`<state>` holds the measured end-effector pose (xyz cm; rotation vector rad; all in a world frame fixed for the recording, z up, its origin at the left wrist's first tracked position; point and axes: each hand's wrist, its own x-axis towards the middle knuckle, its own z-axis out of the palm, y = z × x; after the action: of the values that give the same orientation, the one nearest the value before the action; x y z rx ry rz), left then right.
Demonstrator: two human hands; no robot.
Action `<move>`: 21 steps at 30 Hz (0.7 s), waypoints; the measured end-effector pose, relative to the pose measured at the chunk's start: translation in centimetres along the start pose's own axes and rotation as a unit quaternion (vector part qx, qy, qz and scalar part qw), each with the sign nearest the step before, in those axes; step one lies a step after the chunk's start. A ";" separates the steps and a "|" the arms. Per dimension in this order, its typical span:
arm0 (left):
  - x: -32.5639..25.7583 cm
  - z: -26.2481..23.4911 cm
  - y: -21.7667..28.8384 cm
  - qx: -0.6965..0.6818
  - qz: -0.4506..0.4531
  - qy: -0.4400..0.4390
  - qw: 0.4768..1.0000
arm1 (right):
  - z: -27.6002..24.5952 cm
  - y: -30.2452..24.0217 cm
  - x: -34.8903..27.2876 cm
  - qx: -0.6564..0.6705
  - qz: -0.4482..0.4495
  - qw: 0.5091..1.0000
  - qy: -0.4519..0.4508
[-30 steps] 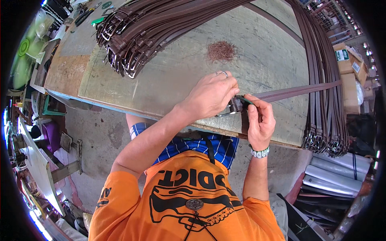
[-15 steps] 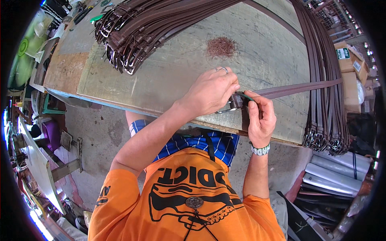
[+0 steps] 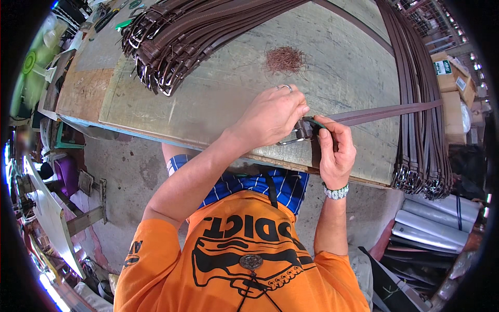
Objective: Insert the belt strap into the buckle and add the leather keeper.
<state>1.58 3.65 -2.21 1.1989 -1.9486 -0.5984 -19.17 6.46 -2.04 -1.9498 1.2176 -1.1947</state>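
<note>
A dark brown leather belt (image 3: pixel 382 113) runs from the right across the table to its front edge, where its end is bent over. My right hand (image 3: pixel 337 151) grips this end between thumb and fingers. On the end sits a silver buckle (image 3: pixel 297 136), just below my left hand (image 3: pixel 273 114). That hand is closed in a pinch, its fingertips right above the buckle end. Whatever they pinch is hidden. A dark green curved edge (image 3: pixel 315 122) shows by my right fingers; its kind is unclear.
Brown belts with buckles lie heaped (image 3: pixel 171 47) at the far left. More belts (image 3: pixel 421 114) hang over the table's right edge. A pile of brown thread scraps (image 3: pixel 285 60) lies beyond my hands. Cardboard boxes (image 3: pixel 451 78) and silvery rolls (image 3: pixel 431 229) stand at the right.
The buckle has tilted slightly, and a little more of the belt end shows between my hands. My left hand has shifted a touch; my right keeps its hold.
</note>
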 end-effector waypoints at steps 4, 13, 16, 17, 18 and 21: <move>0.0 -0.1 0.0 -0.016 -0.011 0.002 1.000 | -0.1 0.3 -0.1 0.039 0.019 0.999 -0.002; 2.2 -4.5 -1.5 0.036 0.011 0.143 0.989 | -5.6 2.4 -0.7 0.174 0.050 0.966 0.183; 4.0 -5.9 -3.5 0.122 0.020 0.160 0.979 | -9.1 4.8 -0.1 0.136 0.054 0.964 0.220; 4.4 -5.8 -4.7 0.148 0.013 0.161 0.976 | -9.8 5.5 0.2 0.146 0.049 0.962 0.225; 4.5 -5.5 -6.0 0.148 0.019 0.173 0.974 | -10.5 6.3 0.2 0.142 0.055 0.961 0.231; 4.7 -4.2 -7.7 0.184 -0.009 0.141 0.973 | -11.3 9.2 -1.0 0.145 0.068 0.955 0.248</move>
<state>7.81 -4.00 -3.49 1.4407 -1.8493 -0.0634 -33.21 3.35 -4.58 -1.3697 1.2971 -1.7427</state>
